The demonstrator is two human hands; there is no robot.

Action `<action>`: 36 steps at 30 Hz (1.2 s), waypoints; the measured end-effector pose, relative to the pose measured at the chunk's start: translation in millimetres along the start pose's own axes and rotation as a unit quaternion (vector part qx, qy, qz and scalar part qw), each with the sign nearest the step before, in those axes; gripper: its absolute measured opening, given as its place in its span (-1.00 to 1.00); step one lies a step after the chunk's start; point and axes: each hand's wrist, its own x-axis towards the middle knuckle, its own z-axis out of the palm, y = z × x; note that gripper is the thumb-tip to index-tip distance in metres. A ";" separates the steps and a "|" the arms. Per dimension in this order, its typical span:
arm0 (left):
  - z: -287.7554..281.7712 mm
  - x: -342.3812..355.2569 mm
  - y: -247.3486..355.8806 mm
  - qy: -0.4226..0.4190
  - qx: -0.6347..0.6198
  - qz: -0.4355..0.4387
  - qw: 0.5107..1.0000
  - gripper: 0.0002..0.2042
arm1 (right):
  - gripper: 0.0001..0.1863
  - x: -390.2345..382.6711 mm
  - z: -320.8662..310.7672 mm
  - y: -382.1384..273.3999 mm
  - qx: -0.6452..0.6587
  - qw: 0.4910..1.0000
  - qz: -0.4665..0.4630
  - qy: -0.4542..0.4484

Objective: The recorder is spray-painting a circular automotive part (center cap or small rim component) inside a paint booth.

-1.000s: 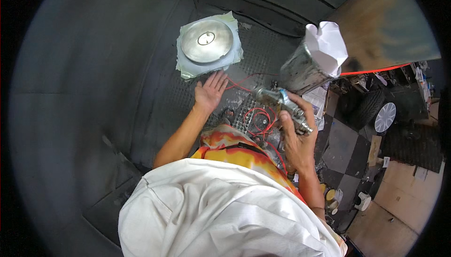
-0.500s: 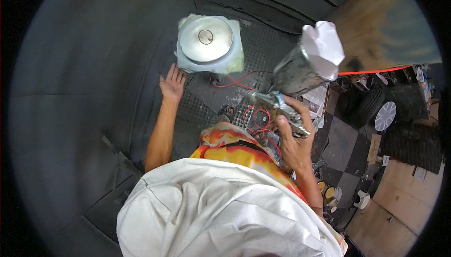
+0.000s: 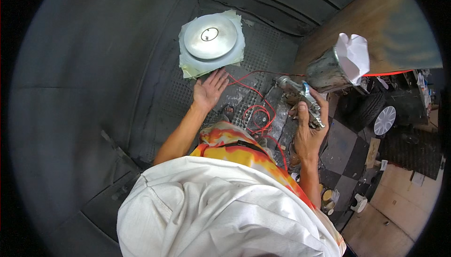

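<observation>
The left hand [image 3: 210, 91] is spread flat, palm up, with its fingers stretched out and lying close side by side and the thumb held away from them; it grasps nothing. Its fingertips reach to the near edge of a pale sheet [image 3: 189, 70] with ragged corners, and whether they touch its underside cannot be told. On that sheet lies a round silvery disc [image 3: 197, 45] with a small dark-rimmed circle at its middle, ahead of the person and slightly to the left. The right hand [image 3: 309, 137] is clamped around the metal body of a spray gun [image 3: 300, 94], thumb on the near side and fingers wrapped over the far side, partly hidden. The gun's nozzle end points ahead and to the left, well apart from the disc. Just beyond the gun stands a smeared metal cup [image 3: 326, 69], tilted to the right, with white paper [image 3: 355, 57] rising from its mouth; how cup and gun join is unclear. A red hose [image 3: 266, 128] loops on the dark floor [image 3: 270, 45] between the two hands.
</observation>
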 end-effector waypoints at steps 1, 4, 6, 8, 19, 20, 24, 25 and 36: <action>1.7 0.2 0.2 0.009 -0.016 0.012 1.000 -0.21 | -0.64 -3.2 4.3 -7.1 0.003 1.000 -0.004 -0.017; -1.4 -2.0 -0.5 0.012 -0.046 0.029 0.998 -0.22 | -0.66 -15.1 11.1 -8.8 0.086 0.991 0.065 -0.078; -5.0 -3.0 0.7 0.006 -0.059 0.032 0.998 -0.23 | -0.66 -22.2 16.4 -20.1 0.106 0.984 0.084 -0.117; -7.5 -5.6 5.7 -0.008 -0.067 0.034 0.997 -0.25 | -0.65 -25.0 20.7 -27.1 0.087 0.984 0.041 -0.148; -22.5 5.0 97.0 0.014 0.139 0.197 0.970 -0.28 | -0.65 -15.7 15.9 -10.5 0.011 0.996 0.041 -0.084; -23.5 7.0 101.2 0.014 0.138 0.199 0.970 -0.28 | -0.65 -13.6 16.1 -7.3 0.002 0.998 0.015 -0.061; -39.0 11.4 100.1 0.065 0.114 0.149 0.980 -0.28 | -0.64 -7.4 14.4 -8.2 -0.005 1.000 -0.004 -0.005; -46.2 12.1 93.7 0.061 0.109 0.120 0.985 -0.28 | -0.64 -5.9 16.8 -10.1 -0.007 1.000 -0.003 -0.005; -28.7 0.9 36.1 0.061 0.052 0.010 0.997 -0.29 | -0.66 -3.5 55.5 -49.8 0.033 0.988 0.050 -0.142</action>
